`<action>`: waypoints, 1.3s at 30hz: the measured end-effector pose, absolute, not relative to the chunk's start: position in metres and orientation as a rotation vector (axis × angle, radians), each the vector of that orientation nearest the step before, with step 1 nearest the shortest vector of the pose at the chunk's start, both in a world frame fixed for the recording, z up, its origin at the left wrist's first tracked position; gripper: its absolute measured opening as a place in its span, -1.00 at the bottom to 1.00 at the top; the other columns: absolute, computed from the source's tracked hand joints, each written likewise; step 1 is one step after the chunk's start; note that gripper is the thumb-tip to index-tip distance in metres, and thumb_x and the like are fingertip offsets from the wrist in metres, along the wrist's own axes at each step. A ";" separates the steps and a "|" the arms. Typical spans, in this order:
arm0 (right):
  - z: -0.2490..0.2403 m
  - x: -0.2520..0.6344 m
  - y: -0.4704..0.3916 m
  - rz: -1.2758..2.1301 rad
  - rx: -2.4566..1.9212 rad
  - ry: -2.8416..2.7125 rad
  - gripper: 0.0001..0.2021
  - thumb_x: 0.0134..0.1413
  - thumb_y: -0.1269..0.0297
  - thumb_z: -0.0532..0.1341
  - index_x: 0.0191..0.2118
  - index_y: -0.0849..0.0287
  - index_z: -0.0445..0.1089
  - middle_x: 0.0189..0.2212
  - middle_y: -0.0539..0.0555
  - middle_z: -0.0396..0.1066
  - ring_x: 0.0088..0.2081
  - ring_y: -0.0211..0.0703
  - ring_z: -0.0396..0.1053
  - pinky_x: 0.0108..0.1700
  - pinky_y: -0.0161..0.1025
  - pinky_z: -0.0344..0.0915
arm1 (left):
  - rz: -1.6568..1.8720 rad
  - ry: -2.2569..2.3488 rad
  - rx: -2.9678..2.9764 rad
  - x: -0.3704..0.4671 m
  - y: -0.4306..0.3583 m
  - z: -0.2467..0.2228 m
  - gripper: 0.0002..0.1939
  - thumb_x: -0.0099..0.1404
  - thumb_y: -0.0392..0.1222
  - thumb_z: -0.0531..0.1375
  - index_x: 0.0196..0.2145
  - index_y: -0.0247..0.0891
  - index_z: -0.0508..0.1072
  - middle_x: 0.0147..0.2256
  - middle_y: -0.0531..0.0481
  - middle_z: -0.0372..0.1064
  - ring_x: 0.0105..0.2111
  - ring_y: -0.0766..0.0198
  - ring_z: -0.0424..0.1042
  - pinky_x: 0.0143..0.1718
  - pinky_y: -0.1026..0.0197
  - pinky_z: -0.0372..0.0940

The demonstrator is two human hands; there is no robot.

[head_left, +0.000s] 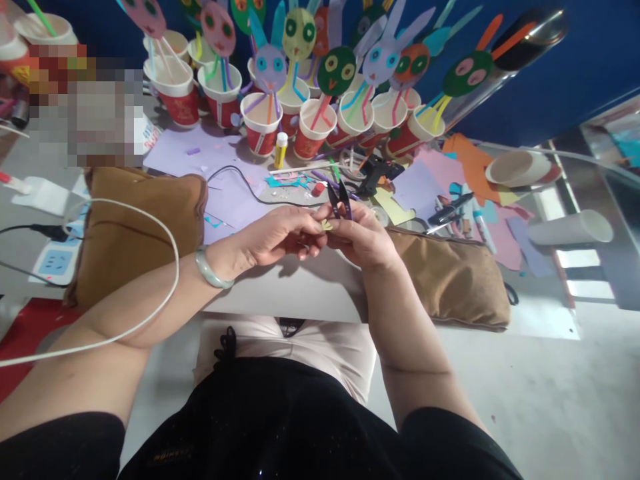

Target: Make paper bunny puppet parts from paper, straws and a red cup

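Observation:
My left hand (287,235) pinches a small pale yellow paper piece (327,225) at the middle of the desk. Right beside it, my right hand (363,235) is closed on small dark scissors (340,200), whose blades point up and away from me, somewhat apart. The right thumb is against the yellow piece or very close to it; exact contact is too small to tell. A red cap (318,190) and blue paper scraps (290,181) lie just beyond the hands.
Red cups (261,137) holding paper animal heads stand along the back, with a glue stick (281,151) before them. Brown cushions (143,233) flank my forearms. A white cable (176,267) loops over my left arm. Paper sheets (417,187) and pens lie right.

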State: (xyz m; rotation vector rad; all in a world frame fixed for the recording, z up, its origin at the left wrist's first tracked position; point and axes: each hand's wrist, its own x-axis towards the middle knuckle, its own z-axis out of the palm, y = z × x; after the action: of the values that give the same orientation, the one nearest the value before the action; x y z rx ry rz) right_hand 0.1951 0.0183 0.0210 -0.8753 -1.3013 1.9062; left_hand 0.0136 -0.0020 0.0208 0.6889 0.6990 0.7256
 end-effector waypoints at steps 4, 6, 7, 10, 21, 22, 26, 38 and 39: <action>0.018 0.196 0.019 1.917 -0.847 -1.290 -0.58 -0.16 0.05 0.57 -0.31 0.17 0.43 -0.64 -0.10 0.38 -0.64 -0.35 0.26 -0.58 -0.40 -0.11 | 0.689 0.671 0.646 0.013 -0.003 0.021 -0.91 0.03 -0.27 0.32 -0.46 -0.26 0.46 -0.51 -0.02 0.45 -0.59 0.35 0.38 -0.65 0.33 0.14; 0.017 0.196 0.019 1.894 -0.840 -1.298 -0.56 -0.17 0.03 0.58 -0.32 0.17 0.43 -0.63 -0.08 0.41 -0.62 -0.33 0.30 -0.58 -0.40 -0.08 | 0.679 0.655 0.627 0.013 -0.003 0.022 -0.91 0.04 -0.28 0.31 -0.47 -0.27 0.46 -0.52 0.00 0.41 -0.60 0.37 0.37 -0.67 0.34 0.11; 0.017 0.196 0.019 1.884 -0.839 -1.307 -0.55 -0.17 0.02 0.59 -0.33 0.17 0.43 -0.62 -0.08 0.41 -0.62 -0.34 0.30 -0.58 -0.40 -0.06 | 0.674 0.645 0.618 0.013 -0.003 0.022 -0.92 0.03 -0.29 0.31 -0.47 -0.27 0.45 -0.52 0.00 0.39 -0.61 0.37 0.36 -0.68 0.34 0.10; 0.018 0.195 0.020 1.868 -0.844 -1.343 -0.51 -0.17 -0.05 0.60 -0.36 0.17 0.40 -0.62 -0.07 0.40 -0.63 -0.38 0.22 -0.58 -0.39 -0.06 | 0.664 0.624 0.599 0.013 -0.003 0.023 -0.90 0.00 -0.29 0.31 -0.49 -0.28 0.44 -0.53 0.02 0.36 -0.63 0.38 0.35 -0.69 0.35 0.08; 0.019 0.191 0.020 1.729 -0.899 -1.221 -0.55 -0.10 0.02 0.56 -0.44 0.13 0.31 -0.67 -0.24 -0.03 -0.64 -0.46 -0.13 -0.58 -0.36 -0.18 | 1.005 0.935 1.044 0.015 0.003 0.009 -0.90 0.07 -0.25 0.29 -0.40 -0.26 0.47 -0.47 0.07 0.41 -0.56 0.42 0.36 -0.59 0.35 0.20; 0.018 0.191 0.021 1.710 -0.923 -1.212 -0.56 -0.11 0.03 0.56 -0.43 0.13 0.31 -0.67 -0.24 -0.03 -0.64 -0.46 -0.12 -0.58 -0.37 -0.18 | 1.061 0.947 1.123 0.015 0.003 0.007 -0.89 0.06 -0.26 0.32 -0.41 -0.26 0.47 -0.47 0.09 0.41 -0.54 0.43 0.35 -0.56 0.35 0.22; 0.016 0.190 0.021 1.673 -0.970 -1.213 -0.57 -0.14 0.03 0.56 -0.42 0.13 0.34 -0.65 -0.21 0.02 -0.63 -0.45 -0.08 -0.58 -0.37 -0.16 | 1.229 0.978 1.353 0.015 0.003 -0.001 -0.88 0.13 -0.23 0.39 -0.39 -0.26 0.52 -0.41 0.04 0.50 -0.42 0.37 0.42 -0.42 0.31 0.31; 0.019 0.186 0.019 1.704 -0.962 -1.164 -0.67 -0.10 0.12 0.51 -0.40 0.15 0.38 -0.68 -0.25 -0.02 -0.65 -0.47 -0.12 -0.59 -0.38 -0.20 | 1.259 0.985 1.230 0.017 0.003 0.005 -0.88 0.15 -0.24 0.36 -0.48 -0.26 0.51 -0.52 0.06 0.43 -0.51 0.40 0.36 -0.48 0.31 0.27; 0.019 0.186 0.019 1.708 -0.959 -1.161 -0.68 -0.09 0.12 0.50 -0.41 0.15 0.37 -0.68 -0.25 -0.03 -0.66 -0.48 -0.13 -0.59 -0.38 -0.20 | 1.243 0.968 1.190 0.017 0.003 0.006 -0.87 0.14 -0.24 0.36 -0.49 -0.26 0.49 -0.54 0.08 0.40 -0.54 0.42 0.33 -0.50 0.32 0.25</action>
State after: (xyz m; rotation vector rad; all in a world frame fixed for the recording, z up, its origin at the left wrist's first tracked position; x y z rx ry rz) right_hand 0.1864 0.0193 0.0186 -0.9590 -1.1612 1.7083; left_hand 0.0166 0.0034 0.0064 1.1902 0.9683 1.2430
